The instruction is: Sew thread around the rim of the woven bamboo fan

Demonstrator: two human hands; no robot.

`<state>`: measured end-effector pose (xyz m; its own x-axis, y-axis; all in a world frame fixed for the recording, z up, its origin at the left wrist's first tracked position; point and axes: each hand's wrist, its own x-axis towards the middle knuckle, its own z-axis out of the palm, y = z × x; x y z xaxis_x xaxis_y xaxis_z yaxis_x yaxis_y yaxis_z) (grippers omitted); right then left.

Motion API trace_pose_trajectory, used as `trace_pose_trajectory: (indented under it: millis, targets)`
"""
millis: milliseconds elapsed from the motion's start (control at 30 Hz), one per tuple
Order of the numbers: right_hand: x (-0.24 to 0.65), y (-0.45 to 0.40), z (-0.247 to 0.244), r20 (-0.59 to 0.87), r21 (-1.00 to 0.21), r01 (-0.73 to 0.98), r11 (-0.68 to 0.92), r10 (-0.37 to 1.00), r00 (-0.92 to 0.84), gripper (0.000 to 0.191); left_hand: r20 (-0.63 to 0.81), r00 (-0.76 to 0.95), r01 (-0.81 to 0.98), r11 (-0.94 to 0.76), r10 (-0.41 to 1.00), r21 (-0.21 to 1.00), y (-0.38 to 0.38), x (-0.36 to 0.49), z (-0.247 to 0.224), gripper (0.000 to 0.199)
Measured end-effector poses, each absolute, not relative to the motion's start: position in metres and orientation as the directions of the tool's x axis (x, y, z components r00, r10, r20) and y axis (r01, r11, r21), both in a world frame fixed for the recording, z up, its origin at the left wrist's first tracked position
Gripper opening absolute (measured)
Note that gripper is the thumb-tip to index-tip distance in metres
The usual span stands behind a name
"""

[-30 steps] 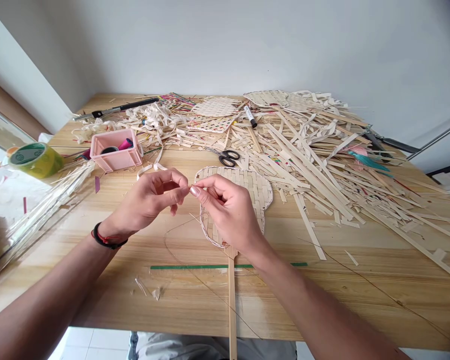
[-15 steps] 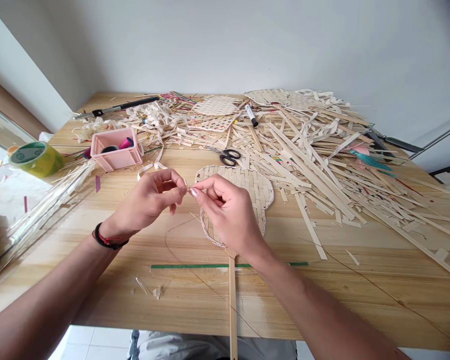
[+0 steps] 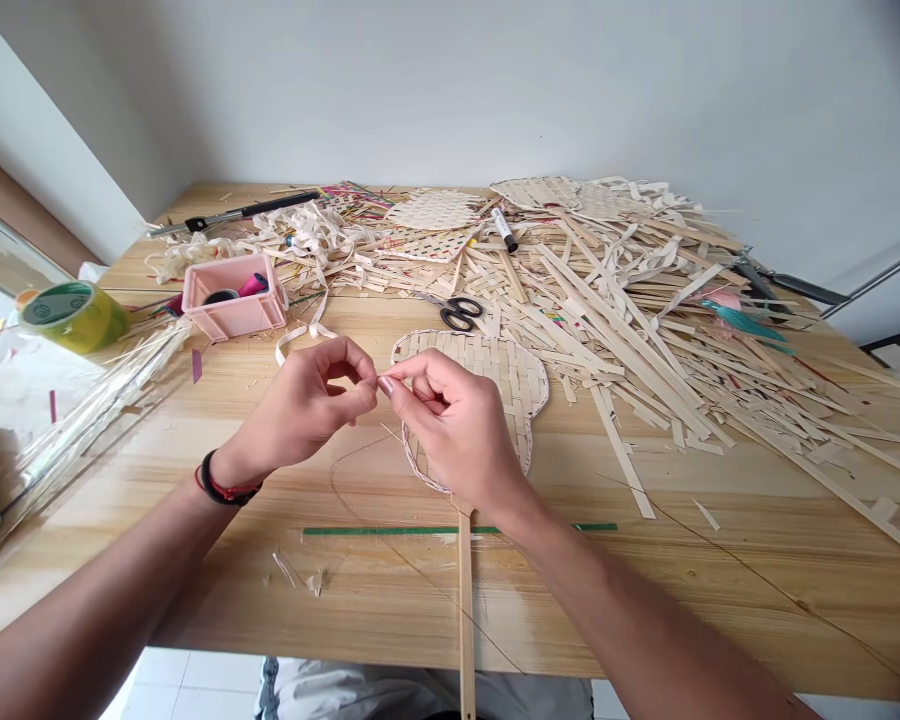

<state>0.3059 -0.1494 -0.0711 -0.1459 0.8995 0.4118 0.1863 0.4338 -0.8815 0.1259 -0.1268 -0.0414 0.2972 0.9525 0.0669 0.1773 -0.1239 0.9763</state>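
Observation:
Thumb and forefinger of my left hand (image 3: 316, 400) are pinched together, and what lies between them is too small to make out. My right hand (image 3: 454, 420) pinches too, its fingertips meeting those of the left. Beneath my right hand a woven fan (image 3: 529, 385) with a bound rim lies on the table, its flat wooden handle (image 3: 466, 610) pointing toward me and over the table's front edge. A thin brown thread (image 3: 427, 582) curls over the wood and crosses the handle. Under the handle runs a green strip (image 3: 382, 531).
Behind the fan lie black-handled scissors (image 3: 460, 313) and a marker (image 3: 504, 230). Loose strips (image 3: 630, 340) are heaped at the right and back. At the left stand a pink basket (image 3: 236, 318) with spools and a yellow-green tape roll (image 3: 75, 315).
My left hand has moved slightly right, closing the small gap between the two hands' fingertips. My right hand and the fan are nearly unchanged.

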Motion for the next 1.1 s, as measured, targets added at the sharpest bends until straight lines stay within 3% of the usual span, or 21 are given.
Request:
trace_pose_trajectory:
  millis: [700, 1100]
  targets:
    - [0.3044, -0.1507, -0.0693, 0.407, -0.883, 0.195, 0.427, 0.903, -0.136, 0.01, 0.179, 0.303, -0.042, -0.175, 0.936, 0.984, -0.1242, 0.1242, -0.0463, 0.01]
    - [0.3057, -0.151, -0.0676, 0.401, -0.885, 0.203, 0.42, 0.907, -0.128, 0.011, 0.149, 0.305, -0.072, -0.133, 0.941, 0.989, -0.1248, 0.1231, -0.0441, 0.014]
